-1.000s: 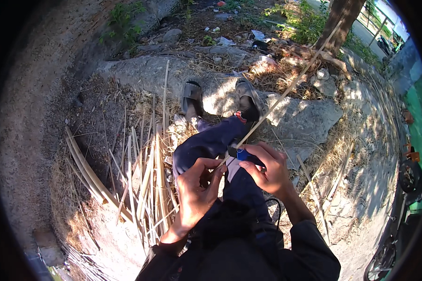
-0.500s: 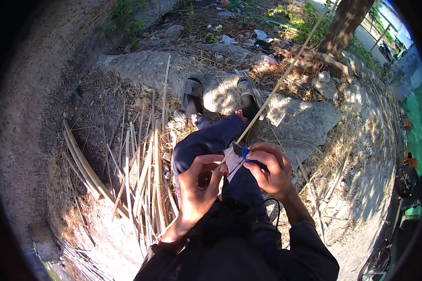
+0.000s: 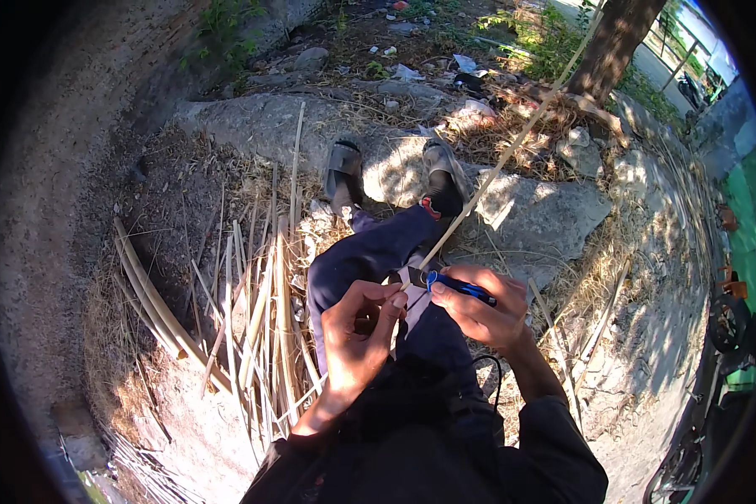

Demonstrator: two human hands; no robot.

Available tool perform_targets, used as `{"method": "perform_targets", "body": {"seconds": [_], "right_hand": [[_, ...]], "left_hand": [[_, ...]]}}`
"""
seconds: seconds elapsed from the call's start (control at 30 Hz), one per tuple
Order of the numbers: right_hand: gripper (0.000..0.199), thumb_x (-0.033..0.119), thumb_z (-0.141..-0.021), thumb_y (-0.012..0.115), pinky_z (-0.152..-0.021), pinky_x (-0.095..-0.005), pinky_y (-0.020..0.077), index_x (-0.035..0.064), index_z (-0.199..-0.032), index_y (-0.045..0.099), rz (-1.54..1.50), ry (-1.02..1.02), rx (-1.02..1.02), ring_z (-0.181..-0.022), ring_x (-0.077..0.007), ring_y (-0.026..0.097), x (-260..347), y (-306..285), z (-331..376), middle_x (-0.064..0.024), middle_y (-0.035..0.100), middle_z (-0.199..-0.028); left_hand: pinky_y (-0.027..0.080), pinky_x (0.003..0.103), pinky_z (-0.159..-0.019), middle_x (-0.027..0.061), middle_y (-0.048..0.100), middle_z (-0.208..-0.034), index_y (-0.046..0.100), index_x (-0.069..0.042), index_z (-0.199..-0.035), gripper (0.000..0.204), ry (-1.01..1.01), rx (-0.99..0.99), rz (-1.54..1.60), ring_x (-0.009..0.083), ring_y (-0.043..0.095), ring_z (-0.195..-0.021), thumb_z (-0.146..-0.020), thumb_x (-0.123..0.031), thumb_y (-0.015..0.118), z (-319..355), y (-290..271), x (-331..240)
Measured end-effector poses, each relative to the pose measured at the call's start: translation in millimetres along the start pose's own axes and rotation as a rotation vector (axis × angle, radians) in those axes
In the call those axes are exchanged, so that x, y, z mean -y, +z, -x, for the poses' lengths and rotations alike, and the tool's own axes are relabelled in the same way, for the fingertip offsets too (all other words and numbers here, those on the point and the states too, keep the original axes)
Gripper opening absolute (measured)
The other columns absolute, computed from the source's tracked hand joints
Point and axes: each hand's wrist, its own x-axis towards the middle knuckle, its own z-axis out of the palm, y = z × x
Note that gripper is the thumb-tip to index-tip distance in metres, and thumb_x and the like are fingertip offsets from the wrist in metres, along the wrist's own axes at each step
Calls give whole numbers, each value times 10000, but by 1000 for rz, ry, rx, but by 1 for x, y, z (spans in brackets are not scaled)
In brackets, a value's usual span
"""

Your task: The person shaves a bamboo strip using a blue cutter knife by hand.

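Left hand: the left hand (image 3: 357, 329) is pinching the near end of a pale long strip (image 3: 512, 153) between thumb and forefinger.
Right hand: the right hand (image 3: 489, 312) is closed around a blue-handled knife (image 3: 462, 288).
Blade: it points to the left hand and lies at the strip, just beside the left fingertips; if it cuts in, I cannot tell.
Strip: from the left fingers it goes up and to the right, well beyond both hands, as far as the tree trunk (image 3: 609, 55).
Legs: dark blue trousers (image 3: 353, 260) are below and ahead of the hands, and the shoes (image 3: 344, 176) are farther ahead.
Pile: many loose strips (image 3: 260, 311) lie on the ground, left of the left hand.
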Motion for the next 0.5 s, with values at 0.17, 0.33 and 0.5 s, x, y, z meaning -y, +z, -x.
{"method": "perform_targets", "body": {"seconds": [0.17, 0.33, 0.5], "right_hand": [[384, 21, -782, 891, -666, -314, 647, 161, -1132, 813, -14, -16, -30, -837, -198, 778, 0, 2, 0, -46, 726, -1069], [374, -9, -761, 896, -644, -313, 636, 128, -1100, 819, -6, -6, -73, -815, -211, 773, 4, 3, -2, -58, 722, -1024], [352, -4, -764, 900, -637, -316, 633, 122, -1085, 824, 0, 13, -90, -812, -214, 772, 5, 4, 0, -63, 718, -1014]], "left_hand": [[520, 204, -639, 65, 764, -845, 710, 14, -1024, 35, 17, -42, 8, 69, 714, -747, -1007, -4, 736, 4, 1, -5], [489, 192, -618, 46, 745, -799, 707, 11, -1016, 46, 18, -46, 19, 47, 683, -715, -999, 2, 748, 4, 1, -5], [497, 204, -634, 50, 735, -787, 680, 12, -963, 70, -16, -32, 5, 64, 682, -707, -1005, 5, 736, 2, 0, -10]]}}
